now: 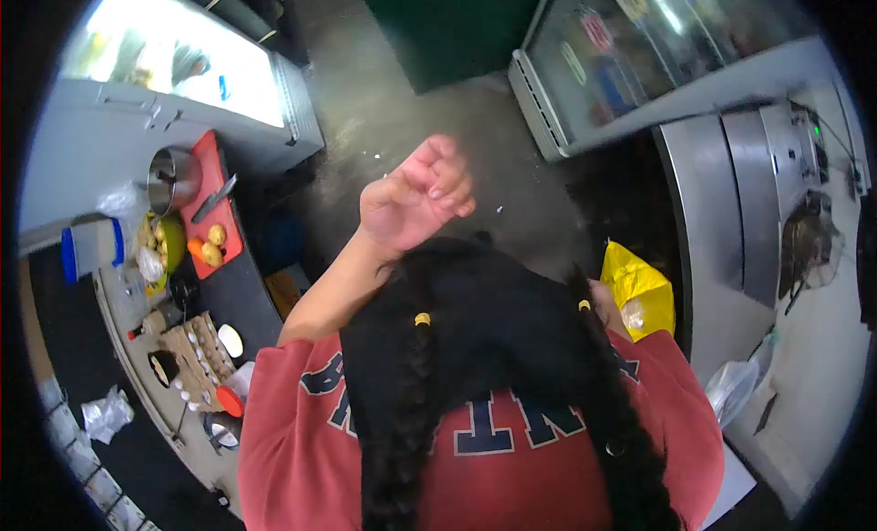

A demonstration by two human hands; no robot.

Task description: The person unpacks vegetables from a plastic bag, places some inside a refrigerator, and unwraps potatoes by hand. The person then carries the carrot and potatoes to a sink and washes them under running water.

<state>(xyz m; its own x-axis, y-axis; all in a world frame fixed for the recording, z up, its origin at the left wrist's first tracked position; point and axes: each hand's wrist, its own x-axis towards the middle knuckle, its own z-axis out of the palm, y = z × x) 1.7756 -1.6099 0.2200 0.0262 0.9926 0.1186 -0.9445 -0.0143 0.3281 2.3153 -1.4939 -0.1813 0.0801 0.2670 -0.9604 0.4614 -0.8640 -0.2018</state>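
My left hand (418,193) is raised in front of my body, above the floor. Its palm shows, the fingers are loosely curled, and nothing lies in it. At my right side, a crinkled yellow plastic bag (641,284) hangs by my right hand (607,304). A dark braid and the bag cover much of that hand. It appears closed on the bag, though the fingertips are hidden.
On the left counter are a red cutting board (206,152) with a knife (215,198) and potatoes (213,254), a metal pot (174,179) and an egg carton (196,353). A lit refrigerator (183,56) stands front left, a glass-door cooler (621,56) front right, and a steel counter (708,202) right.
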